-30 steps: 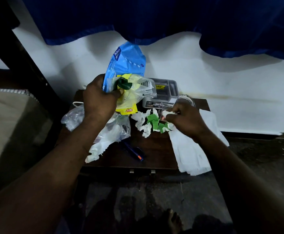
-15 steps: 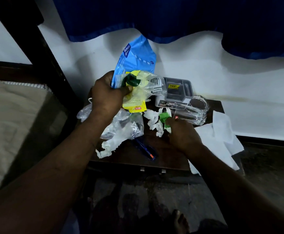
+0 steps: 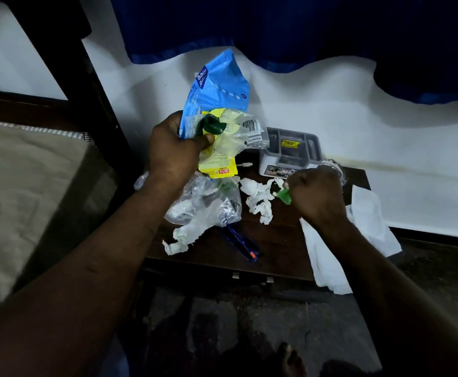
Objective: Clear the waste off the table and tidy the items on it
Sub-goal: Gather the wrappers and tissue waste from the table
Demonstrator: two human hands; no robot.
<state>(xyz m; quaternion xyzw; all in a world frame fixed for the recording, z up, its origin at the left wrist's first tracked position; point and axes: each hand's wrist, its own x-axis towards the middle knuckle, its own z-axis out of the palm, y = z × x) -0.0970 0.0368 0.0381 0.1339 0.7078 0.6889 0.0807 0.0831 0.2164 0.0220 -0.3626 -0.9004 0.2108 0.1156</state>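
i see the left hand (image 3: 173, 148) raised above the back left of the worktop (image 3: 277, 240), fingers curled tight round a bunch of waste: a blue packet (image 3: 217, 88) sticking up, a yellow wrapper (image 3: 217, 161) hanging below, clear film with a barcode label (image 3: 249, 131) and a dark green scrap (image 3: 213, 125) at the thumb. the right hand (image 3: 315, 194) sits low over the right side of the worktop, closed into a fist that pinches a bright green scrap (image 3: 285, 195) at its left edge.

just left of that scrap, crumpled white tissue (image 3: 257, 200) lies on the wood. a clear plastic bag (image 3: 206, 202) lies under the left wrist, with a torn strip of white paper (image 3: 181, 238) trailing from it toward the front edge. a blue pen (image 3: 240, 243) with an orange tip lies beside the bag, near the front. a grey box (image 3: 290, 151) stands at the back by the wall, and a clear glass item (image 3: 334, 167) shows just behind the right hand; i cannot tell what it is. white paper sheets (image 3: 326, 254) hang over the right edge of the worktop.

a bed (image 3: 32, 186) is at the left and a blue curtain (image 3: 304, 28) hangs above.
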